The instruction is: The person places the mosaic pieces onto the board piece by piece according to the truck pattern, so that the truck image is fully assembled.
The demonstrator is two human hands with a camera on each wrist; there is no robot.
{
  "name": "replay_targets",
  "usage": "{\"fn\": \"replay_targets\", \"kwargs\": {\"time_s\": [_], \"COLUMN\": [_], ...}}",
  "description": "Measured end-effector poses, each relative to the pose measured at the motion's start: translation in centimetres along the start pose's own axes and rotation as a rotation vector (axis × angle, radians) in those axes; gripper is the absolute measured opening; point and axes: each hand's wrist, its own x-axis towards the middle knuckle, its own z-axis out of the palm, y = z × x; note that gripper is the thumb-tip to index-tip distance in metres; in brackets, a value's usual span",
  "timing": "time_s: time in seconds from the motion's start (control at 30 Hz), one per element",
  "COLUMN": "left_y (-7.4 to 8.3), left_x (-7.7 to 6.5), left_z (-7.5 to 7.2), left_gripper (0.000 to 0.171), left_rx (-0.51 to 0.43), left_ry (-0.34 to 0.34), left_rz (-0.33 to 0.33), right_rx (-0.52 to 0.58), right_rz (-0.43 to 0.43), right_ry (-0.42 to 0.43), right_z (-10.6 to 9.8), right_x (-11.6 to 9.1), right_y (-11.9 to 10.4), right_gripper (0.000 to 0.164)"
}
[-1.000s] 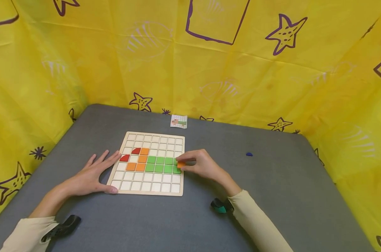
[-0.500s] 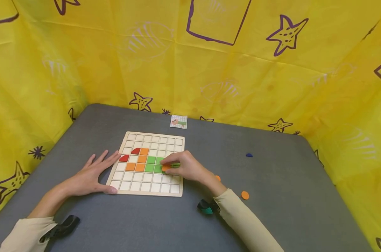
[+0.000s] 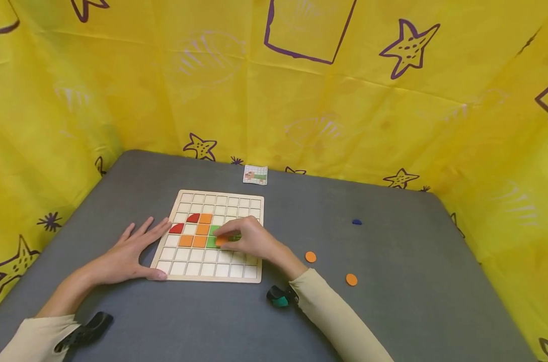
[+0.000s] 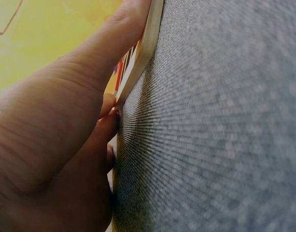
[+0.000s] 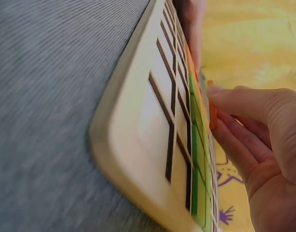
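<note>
A wooden grid board [image 3: 206, 271] lies on the grey table, with red quarter-round tiles [image 3: 176, 229], orange square tiles [image 3: 199, 242] and green square tiles [image 3: 212, 242] set in its cells. Between thumb and fingers my right hand [image 3: 251, 240] pinches an orange tile [image 5: 212, 106], held just above the green rows. That hand hides part of the green tiles in the head view. My left hand [image 3: 126, 256] is spread at the board's left side, its thumb and fingertips touching the edge. From the left wrist, the thumb [image 4: 123, 24] rests along the board's rim.
Two orange discs [image 3: 310, 257] [image 3: 351, 279] lie right of the board. Farther back is a small blue half-round piece [image 3: 357, 221]. A small printed card [image 3: 255, 175] with a coloured grid picture lies behind the board. Yellow patterned cloth [image 3: 274, 100] surrounds the table.
My right hand has moved left over the green tiles with the orange tile, from the board's right edge. Its forearm has uncovered the two orange discs. The left hand stays at the board's edge.
</note>
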Motion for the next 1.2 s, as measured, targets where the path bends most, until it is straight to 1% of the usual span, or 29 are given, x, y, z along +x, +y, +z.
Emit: {"fn": "replay_targets", "kwargs": {"time_s": [0.07, 0.33, 0.6, 0.8, 0.9, 1.03, 1.2], "left_y": [0.0, 0.0, -0.1, -0.1, 0.0, 0.0, -0.1], "left_x": [0.1, 0.2, 0.1, 0.1, 0.1, -0.1, -0.1], "left_z": [0.0, 0.0, 0.0, 0.0, -0.1, -0.1, 0.0], "left_gripper": [0.117, 0.116, 0.114, 0.114, 0.115, 0.113, 0.111], "left_rx": [-0.001, 0.0, -0.007, -0.007, -0.014, -0.027, -0.029], "left_ry": [-0.002, -0.01, 0.003, -0.001, -0.001, 0.009, 0.016], "left_rz": [-0.004, -0.003, 0.027, 0.031, 0.028, 0.032, 0.048], "right_rx": [0.012, -0.025, -0.027, -0.025, -0.056, -0.126, -0.142], "right_rz": [-0.002, -0.026, -0.022, -0.034, -0.032, -0.042, -0.027], "right_ry": [-0.002, 0.005, 0.009, 0.017, 0.01, 0.0, -0.019], "right_z": [0.2, 1.2, 2.8, 3.8, 4.1, 4.5, 5.3], "right_x": [0.4, 2.6, 4.4, 5.7, 6.2, 6.9, 7.4], "right_y": [-0.1, -1.1, -1.7, -2.1, -2.6, -3.2, -3.5], "right_gripper": [0.031, 0.031, 0.032, 0.032, 0.032, 0.032, 0.032]}}
